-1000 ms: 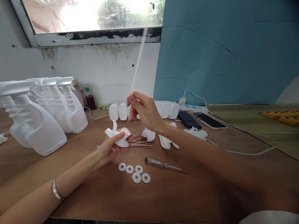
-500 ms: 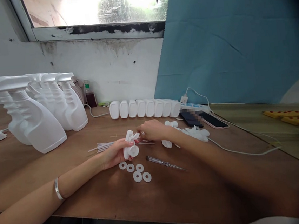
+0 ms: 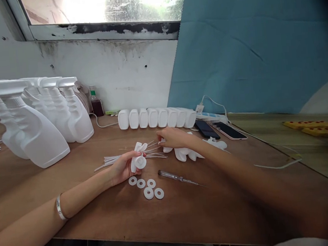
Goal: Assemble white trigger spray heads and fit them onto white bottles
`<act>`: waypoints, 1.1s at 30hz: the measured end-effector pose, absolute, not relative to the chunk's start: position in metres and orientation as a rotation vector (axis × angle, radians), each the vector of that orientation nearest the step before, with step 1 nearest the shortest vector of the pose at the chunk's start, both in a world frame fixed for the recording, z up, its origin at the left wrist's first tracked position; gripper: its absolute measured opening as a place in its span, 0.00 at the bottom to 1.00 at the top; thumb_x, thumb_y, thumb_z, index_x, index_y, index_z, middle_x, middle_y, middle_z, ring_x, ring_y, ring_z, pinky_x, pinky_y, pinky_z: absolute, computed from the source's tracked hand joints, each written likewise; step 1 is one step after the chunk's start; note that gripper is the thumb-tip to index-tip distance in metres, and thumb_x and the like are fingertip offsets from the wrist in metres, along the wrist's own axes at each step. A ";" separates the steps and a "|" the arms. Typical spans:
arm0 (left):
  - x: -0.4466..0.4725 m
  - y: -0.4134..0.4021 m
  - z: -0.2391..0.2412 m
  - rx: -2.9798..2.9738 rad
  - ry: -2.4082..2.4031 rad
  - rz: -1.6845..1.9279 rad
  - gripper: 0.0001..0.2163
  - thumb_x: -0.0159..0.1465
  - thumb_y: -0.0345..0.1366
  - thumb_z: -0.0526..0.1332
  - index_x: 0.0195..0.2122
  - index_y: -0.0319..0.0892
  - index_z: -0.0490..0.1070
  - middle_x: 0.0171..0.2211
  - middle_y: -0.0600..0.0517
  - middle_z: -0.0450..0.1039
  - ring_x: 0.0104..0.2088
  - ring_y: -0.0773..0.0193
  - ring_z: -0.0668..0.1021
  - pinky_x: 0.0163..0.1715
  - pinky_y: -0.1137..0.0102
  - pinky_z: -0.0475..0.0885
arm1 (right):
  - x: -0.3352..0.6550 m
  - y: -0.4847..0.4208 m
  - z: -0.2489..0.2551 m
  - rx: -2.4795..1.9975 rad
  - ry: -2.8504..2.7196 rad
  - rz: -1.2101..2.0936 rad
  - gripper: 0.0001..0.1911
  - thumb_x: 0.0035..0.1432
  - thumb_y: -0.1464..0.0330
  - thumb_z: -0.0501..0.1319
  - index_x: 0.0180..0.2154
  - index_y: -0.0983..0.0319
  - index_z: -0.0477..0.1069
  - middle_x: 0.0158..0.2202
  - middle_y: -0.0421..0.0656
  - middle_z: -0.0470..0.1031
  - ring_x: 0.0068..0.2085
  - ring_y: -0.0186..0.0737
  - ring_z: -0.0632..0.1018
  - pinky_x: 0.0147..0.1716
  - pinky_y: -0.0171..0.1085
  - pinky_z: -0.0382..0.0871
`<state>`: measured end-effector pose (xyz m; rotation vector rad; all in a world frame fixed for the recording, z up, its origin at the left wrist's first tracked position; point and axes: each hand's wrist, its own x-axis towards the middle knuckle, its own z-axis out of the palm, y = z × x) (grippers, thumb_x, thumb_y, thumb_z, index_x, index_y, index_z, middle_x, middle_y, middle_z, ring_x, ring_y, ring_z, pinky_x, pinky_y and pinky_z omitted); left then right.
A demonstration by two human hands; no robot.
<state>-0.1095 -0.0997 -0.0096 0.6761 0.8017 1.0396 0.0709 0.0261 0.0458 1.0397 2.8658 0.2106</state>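
In my left hand (image 3: 124, 167) a white trigger sprayer head (image 3: 140, 162) is gripped, its round collar turned toward me. My right hand (image 3: 171, 138) is to the right of it, fingers curled together over a white plastic piece (image 3: 167, 149). What those fingers pinch is hidden. Thin white tubes (image 3: 111, 159) lie in a bundle behind the sprayer head and my left hand. More white sprayer parts (image 3: 181, 154) are heaped under and beyond my right forearm. Several flat white ring washers (image 3: 148, 193) lie on the table in front of my left hand. A clear-handled screwdriver (image 3: 177, 177) lies to their right.
White spray bottles (image 3: 42, 138) with heads fitted stand at the left. A row of white bottles (image 3: 152, 117) lies along the wall, bases toward me. A dark bottle (image 3: 96, 106), two phones (image 3: 207, 129), a power strip (image 3: 214, 116) and a white cable (image 3: 278, 166) are at the back and right.
My right hand has moved right, away from the sprayer head, to the white parts. My left hand still holds the sprayer head. The whole view has shifted slightly.
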 end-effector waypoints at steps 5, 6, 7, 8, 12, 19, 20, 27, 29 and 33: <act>-0.109 -0.101 -0.007 0.678 0.811 1.039 0.07 0.54 0.33 0.57 0.32 0.34 0.66 0.21 0.51 0.63 0.18 0.71 0.64 0.17 0.78 0.59 | 0.093 0.029 0.052 1.184 2.897 0.236 0.14 0.53 0.67 0.53 0.43 0.66 0.62 0.38 0.48 0.70 0.36 0.40 0.71 0.30 0.31 0.57; -0.109 -0.101 -0.007 0.677 0.812 1.040 0.07 0.54 0.32 0.57 0.32 0.34 0.66 0.21 0.51 0.63 0.18 0.72 0.64 0.17 0.78 0.59 | 0.097 0.030 0.052 1.204 2.896 0.236 0.16 0.54 0.67 0.53 0.44 0.66 0.60 0.38 0.49 0.69 0.37 0.41 0.71 0.30 0.31 0.57; -0.109 -0.101 -0.007 0.674 0.812 1.041 0.07 0.54 0.32 0.56 0.32 0.34 0.66 0.21 0.51 0.63 0.18 0.72 0.64 0.17 0.78 0.59 | 0.100 0.030 0.052 1.219 2.893 0.233 0.17 0.54 0.66 0.53 0.46 0.66 0.59 0.39 0.49 0.69 0.37 0.41 0.71 0.31 0.31 0.58; -0.109 -0.101 -0.008 0.672 0.810 1.042 0.07 0.54 0.32 0.56 0.32 0.34 0.66 0.21 0.51 0.63 0.18 0.72 0.64 0.18 0.78 0.59 | 0.103 0.031 0.052 1.228 2.888 0.229 0.18 0.55 0.65 0.52 0.47 0.66 0.59 0.39 0.49 0.69 0.37 0.41 0.71 0.31 0.31 0.58; -0.110 -0.099 -0.010 0.685 0.797 1.033 0.07 0.55 0.33 0.56 0.32 0.34 0.66 0.22 0.51 0.63 0.18 0.72 0.64 0.18 0.78 0.59 | 0.107 0.032 0.050 1.254 2.848 0.239 0.18 0.56 0.62 0.51 0.47 0.63 0.61 0.42 0.49 0.69 0.41 0.45 0.71 0.33 0.33 0.59; -0.111 -0.099 -0.012 0.712 0.786 1.022 0.07 0.56 0.34 0.56 0.33 0.34 0.66 0.21 0.52 0.62 0.17 0.73 0.63 0.17 0.78 0.58 | 0.106 0.030 0.053 1.290 2.751 0.270 0.15 0.56 0.60 0.50 0.38 0.63 0.67 0.36 0.50 0.71 0.36 0.47 0.73 0.29 0.35 0.60; -0.111 -0.099 -0.012 0.712 0.786 1.022 0.07 0.57 0.34 0.56 0.33 0.34 0.66 0.21 0.52 0.62 0.17 0.73 0.63 0.17 0.78 0.57 | 0.106 0.028 0.054 1.292 2.748 0.277 0.16 0.56 0.59 0.51 0.38 0.64 0.67 0.35 0.49 0.71 0.35 0.47 0.73 0.29 0.35 0.60; -0.107 -0.097 -0.009 0.670 0.807 1.037 0.07 0.58 0.34 0.54 0.32 0.34 0.66 0.18 0.54 0.60 0.15 0.75 0.61 0.15 0.80 0.55 | 0.096 -0.021 0.057 1.276 3.041 0.523 0.16 0.61 0.60 0.48 0.43 0.65 0.63 0.42 0.49 0.69 0.43 0.44 0.69 0.39 0.37 0.60; -0.106 -0.095 -0.009 0.648 0.806 1.050 0.08 0.58 0.34 0.54 0.31 0.34 0.66 0.17 0.54 0.59 0.14 0.76 0.59 0.14 0.81 0.54 | 0.094 -0.043 0.048 1.096 3.085 0.478 0.13 0.61 0.62 0.50 0.38 0.64 0.65 0.36 0.46 0.70 0.37 0.41 0.70 0.34 0.35 0.61; -0.105 -0.087 -0.006 0.660 0.850 1.045 0.10 0.59 0.35 0.51 0.28 0.34 0.66 0.14 0.55 0.58 0.10 0.79 0.52 0.10 0.82 0.46 | 0.098 -0.077 0.017 0.848 3.025 0.545 0.06 0.56 0.68 0.54 0.33 0.65 0.66 0.29 0.46 0.70 0.34 0.44 0.70 0.29 0.38 0.61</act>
